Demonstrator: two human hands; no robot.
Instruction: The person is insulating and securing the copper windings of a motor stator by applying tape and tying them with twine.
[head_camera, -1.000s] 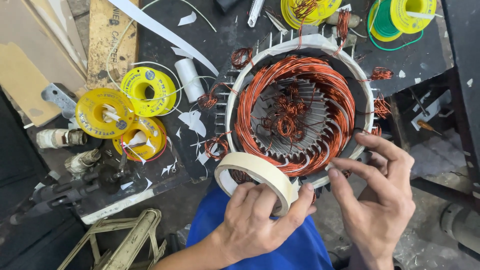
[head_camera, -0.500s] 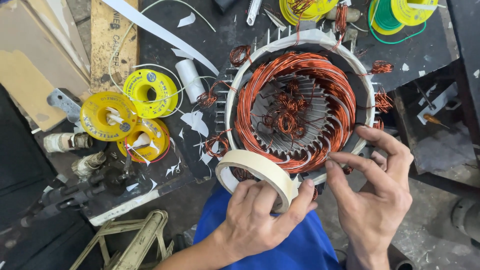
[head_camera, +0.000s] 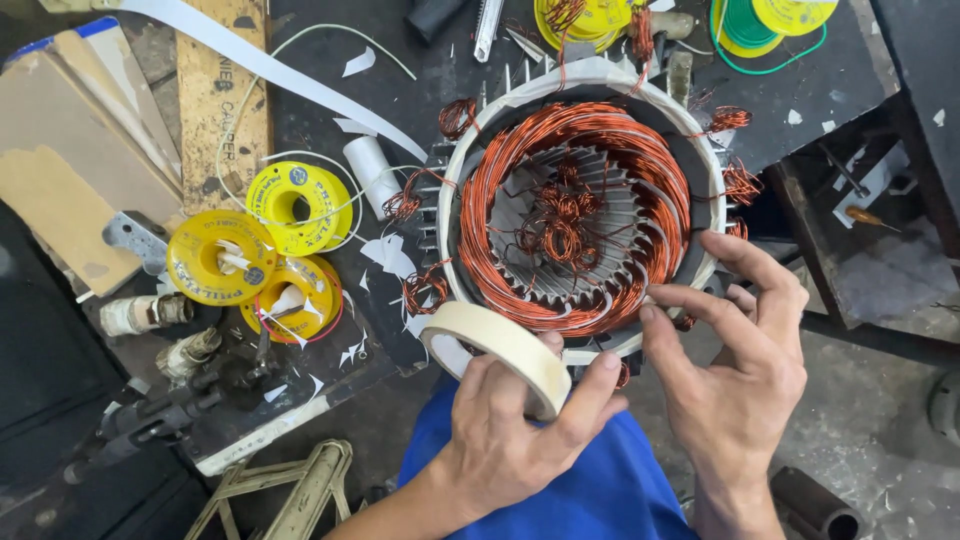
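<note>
**Tape roll held at the near rim of an open stator**

The left hand (head_camera: 510, 440) is closed around a roll of cream masking tape (head_camera: 497, 352), with the thumb on the right side of the roll and the fingers behind it. The right hand (head_camera: 740, 370) is half open; its fingertips (head_camera: 650, 312) press on the copper winding (head_camera: 570, 215) at the near right part of the stator (head_camera: 585, 200). It grips nothing that I can see.

The stator stands at the near edge of the dark workbench (head_camera: 800, 90), partly over the person's blue clothing (head_camera: 590, 490). Its bore axis points up toward the camera, so the ring lies flat and has no clear long side. The tape roll is tilted, its hole facing up and to the left, and it touches the stator's near rim.

In my judgement, some risks are here. Loose ends of wire in the middle could catch the fingers or bend. If the tape sticks to the wrong turns, pulling it off could move the thin wires or scratch their coating. The stator sits close to the edge, so a strong push could shift it.

Further left on the workbench lie three yellow spools (head_camera: 255, 245) and scraps of white paper (head_camera: 385, 250).
</note>
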